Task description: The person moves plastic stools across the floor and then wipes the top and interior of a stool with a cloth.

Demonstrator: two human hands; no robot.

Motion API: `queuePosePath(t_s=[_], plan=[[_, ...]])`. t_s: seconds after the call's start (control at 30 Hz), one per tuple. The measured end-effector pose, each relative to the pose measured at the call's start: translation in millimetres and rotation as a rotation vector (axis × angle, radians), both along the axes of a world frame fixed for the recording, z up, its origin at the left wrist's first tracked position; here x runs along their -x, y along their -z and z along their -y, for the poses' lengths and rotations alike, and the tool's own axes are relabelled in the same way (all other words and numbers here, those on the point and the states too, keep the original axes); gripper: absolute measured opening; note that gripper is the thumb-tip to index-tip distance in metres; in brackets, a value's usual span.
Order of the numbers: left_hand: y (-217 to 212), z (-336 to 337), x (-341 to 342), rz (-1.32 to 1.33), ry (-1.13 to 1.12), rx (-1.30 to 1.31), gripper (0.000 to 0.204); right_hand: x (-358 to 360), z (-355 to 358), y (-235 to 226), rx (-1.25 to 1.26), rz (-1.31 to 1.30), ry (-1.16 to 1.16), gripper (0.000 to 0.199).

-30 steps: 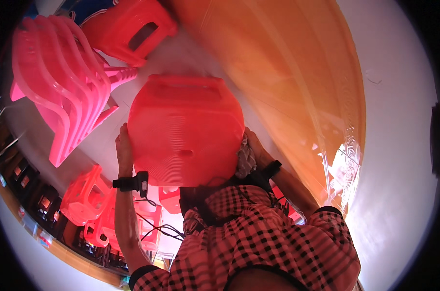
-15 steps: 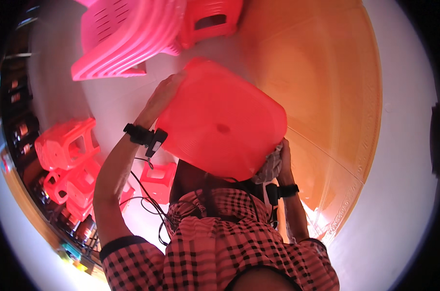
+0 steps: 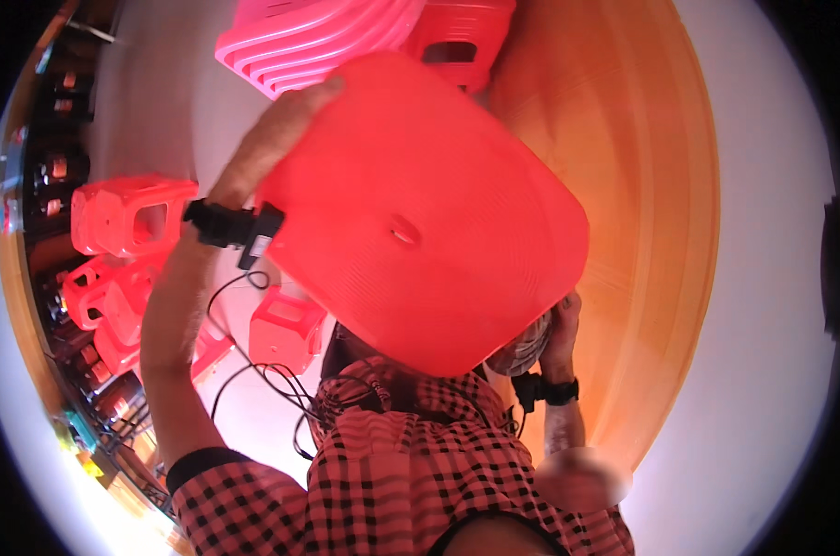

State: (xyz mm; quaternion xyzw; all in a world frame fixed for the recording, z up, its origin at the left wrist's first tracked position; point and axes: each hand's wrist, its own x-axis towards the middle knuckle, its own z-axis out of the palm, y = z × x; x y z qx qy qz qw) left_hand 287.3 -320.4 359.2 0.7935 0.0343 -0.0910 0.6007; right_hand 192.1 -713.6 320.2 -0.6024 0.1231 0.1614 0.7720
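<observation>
With the stool (image 3: 457,167) raised before the shirt (image 3: 411,473), the left hand (image 3: 276,134), curled on its upper-left edge, should steady it firmly so the right hand (image 3: 563,329), closed on a cloth (image 3: 525,350) at the lower-right edge, can press evenly.

The pale floor (image 3: 258,408) carries a stack of pink chairs (image 3: 318,42) with a red stool (image 3: 464,26) just beside it, a cluster of stools (image 3: 124,310) at left, some partly hidden, and another stool (image 3: 286,332) to the cluster's right.
</observation>
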Motion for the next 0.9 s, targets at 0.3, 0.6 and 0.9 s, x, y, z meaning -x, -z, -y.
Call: queuePosePath(t_s=[0.3,0.6,0.9], plan=[[-47,-97,54,0.100,-0.401,0.054,0.052,-18,-49,-57,-0.335,0.268,-0.456,0.035],[-56,-192,178,0.066,-0.356,-0.034,0.045,-27,-166,-94,-0.355,0.550,-0.796,0.024],[-48,-226,307,-0.101,-1.016,0.319,0.049,-15,-256,-83,-0.455,0.182,-1.138,0.026]])
